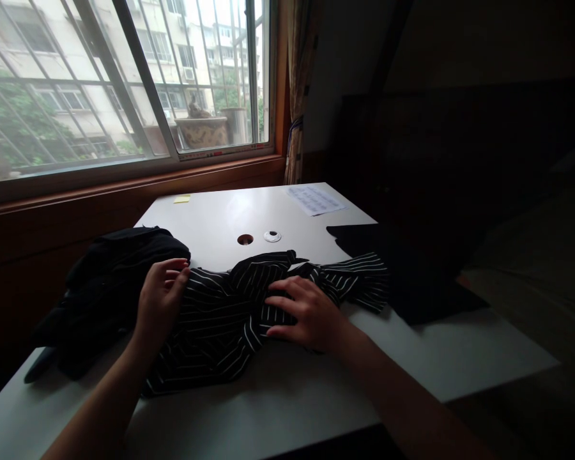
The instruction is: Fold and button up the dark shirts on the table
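Observation:
A crumpled black garment with thin white stripes [211, 306], perhaps a shirt, is spread across the middle of the white table, one striped end stretching to the right. On top of its centre rests my right hand [306, 313], fingers spread and apart, touching the cloth. My left hand [161, 291] is raised by the garment's left edge, between it and a heap of dark clothing [110, 275]. Its fingers are loosely bent, with a small gap to the thumb, and I see nothing held there. The folds hide the garment's full shape.
A flat dark cloth [426, 294] lies over the table's right side. Farther back on the white table [211, 223] are a round hole [245, 239], a white round cover [272, 236], printed papers [316, 199] and a yellow note [182, 199]. A barred window [124, 83] stands behind.

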`<act>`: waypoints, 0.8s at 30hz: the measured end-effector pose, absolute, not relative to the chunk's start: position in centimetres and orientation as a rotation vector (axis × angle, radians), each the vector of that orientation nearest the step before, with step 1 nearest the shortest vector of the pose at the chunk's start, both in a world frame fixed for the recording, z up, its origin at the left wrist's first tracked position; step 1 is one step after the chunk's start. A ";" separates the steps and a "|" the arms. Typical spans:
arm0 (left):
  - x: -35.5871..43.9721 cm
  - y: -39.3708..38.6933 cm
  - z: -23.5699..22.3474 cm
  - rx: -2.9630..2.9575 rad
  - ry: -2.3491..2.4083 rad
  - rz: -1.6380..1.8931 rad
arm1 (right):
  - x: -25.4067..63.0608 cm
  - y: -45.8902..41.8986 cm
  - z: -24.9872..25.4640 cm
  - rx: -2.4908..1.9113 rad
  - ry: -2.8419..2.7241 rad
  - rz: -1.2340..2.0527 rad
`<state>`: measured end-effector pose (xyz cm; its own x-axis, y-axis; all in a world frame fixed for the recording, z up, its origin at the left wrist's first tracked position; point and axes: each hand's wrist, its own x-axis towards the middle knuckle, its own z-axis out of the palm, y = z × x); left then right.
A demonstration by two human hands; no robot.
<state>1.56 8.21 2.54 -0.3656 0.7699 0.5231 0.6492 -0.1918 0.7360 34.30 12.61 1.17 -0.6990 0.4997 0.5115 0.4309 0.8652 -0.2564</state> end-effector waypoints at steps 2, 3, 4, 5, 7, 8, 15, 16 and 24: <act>2.4 7.6 2.8 2.108 2.048 1.694 | 34.0 12.9 0.5 -0.829 -2.597 0.109; 3.1 7.2 3.0 2.326 2.038 1.711 | 34.0 13.2 0.2 -0.905 -2.629 0.091; 4.0 6.7 3.2 2.536 1.955 1.690 | 34.2 13.5 0.0 -0.963 -2.644 0.076; 5.1 6.2 3.4 2.720 1.806 1.621 | 34.4 13.8 -0.1 -1.002 -2.651 0.063; 7.4 5.3 3.7 2.947 1.440 1.317 | 34.9 14.4 -0.1 -1.041 -2.642 0.041; 8.5 5.0 3.6 2.981 1.313 1.097 | 35.1 14.7 0.0 -1.045 -2.622 0.031; 9.8 5.6 0.4 2.757 1.420 0.374 | 37.0 16.0 0.7 -1.019 -2.134 -0.021; 9.4 5.9 0.2 2.741 1.417 0.345 | 37.3 16.1 0.9 -1.019 -2.066 -0.040; 4.9 6.1 3.5 2.781 1.208 0.788 | 38.7 15.8 2.2 -0.992 -1.761 -0.102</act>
<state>4.87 6.15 3.53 0.5761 0.6868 0.4432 0.6824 -0.7026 0.2016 38.74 15.83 2.24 -0.0922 0.5678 0.8180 0.6588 0.6508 -0.3775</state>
